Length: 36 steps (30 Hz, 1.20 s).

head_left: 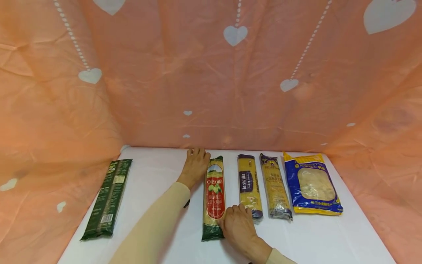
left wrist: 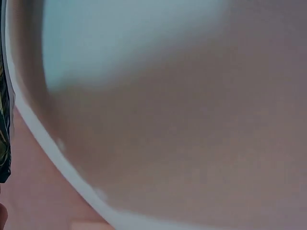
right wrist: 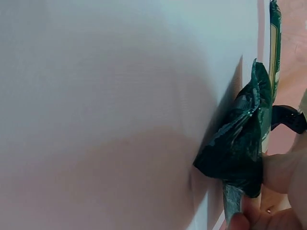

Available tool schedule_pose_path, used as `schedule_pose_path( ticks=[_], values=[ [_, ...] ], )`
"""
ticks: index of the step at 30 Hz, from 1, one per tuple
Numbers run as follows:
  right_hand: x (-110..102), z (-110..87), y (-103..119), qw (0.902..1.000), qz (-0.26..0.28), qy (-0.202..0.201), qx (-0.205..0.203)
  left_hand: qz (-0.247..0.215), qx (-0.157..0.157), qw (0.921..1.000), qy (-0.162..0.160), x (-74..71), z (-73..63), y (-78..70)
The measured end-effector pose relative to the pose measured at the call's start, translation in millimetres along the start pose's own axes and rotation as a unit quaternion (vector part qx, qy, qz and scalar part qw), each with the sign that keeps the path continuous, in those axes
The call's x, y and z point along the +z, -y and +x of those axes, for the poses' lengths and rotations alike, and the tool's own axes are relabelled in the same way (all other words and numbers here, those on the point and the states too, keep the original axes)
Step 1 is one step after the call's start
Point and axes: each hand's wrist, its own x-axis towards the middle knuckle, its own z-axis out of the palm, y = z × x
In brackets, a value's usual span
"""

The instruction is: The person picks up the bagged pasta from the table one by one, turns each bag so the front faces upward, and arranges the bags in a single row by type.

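A long pack of Olivoilà pasta [head_left: 215,194], with a red label and green ends, lies face up in the middle of the white table. My left hand [head_left: 195,165] is at its upper left edge, the fingertips hidden beneath the knuckles. At the lower right edge my right hand [head_left: 239,227] pinches the pack. In the right wrist view the thumb [right wrist: 280,172] presses against the dark green end [right wrist: 235,139], with fingertips just below. The left wrist view shows mostly blurred table and a dark sliver of packaging [left wrist: 5,129].
Right of the hands lie a la sicilia spaghetti pack [head_left: 245,179], another yellow pasta pack [head_left: 275,187] and a wide blue-and-yellow bag [head_left: 296,200]. A dark green pack [head_left: 108,198] lies at the far left. Orange cloth [head_left: 211,91] with hearts hangs around the white table [head_left: 150,161].
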Motion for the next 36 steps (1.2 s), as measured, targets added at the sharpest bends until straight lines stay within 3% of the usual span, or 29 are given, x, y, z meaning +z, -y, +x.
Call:
schedule_pose_path(
  ticks=[7,17,22,26,28,30,33,36],
  values=[
    [0.2,-0.2,1.9,0.9999,-0.01,0.003,-0.005,0.002,-0.005,0.9997,0.024,3.9,-5.2,-2.0],
    [2.3,-0.5,1.0,0.9997,-0.023,-0.002,-0.007,0.002,-0.007,0.9996,0.028,8.3,-7.8,0.0],
    [4.2,-3.3,-3.8,0.9985,-0.05,-0.01,-0.016,-0.011,-0.023,0.9966,0.079,0.9,-14.0,-0.3],
    [5.5,-7.6,-8.7,0.995,-0.075,-0.036,-0.055,-0.049,-0.024,0.9922,0.112,-12.7,-26.1,-6.5],
    [4.5,-10.8,-9.3,0.9933,-0.079,-0.018,-0.082,-0.074,-0.016,0.9878,0.137,-21.6,-34.7,-12.1],
    [2.8,-14.2,-7.9,0.9911,-0.079,0.026,-0.104,-0.101,-0.003,0.9805,0.168,-30.2,-45.3,-16.9],
    [1.0,-19.5,-4.3,0.9854,-0.062,0.106,-0.118,-0.145,0.021,0.9636,0.224,-43.8,-64.2,-21.9],
    [2.4,-23.2,-3.1,0.9822,-0.046,0.138,-0.118,-0.169,0.051,0.9475,0.266,-53.3,-83.7,-24.1]
  ],
)
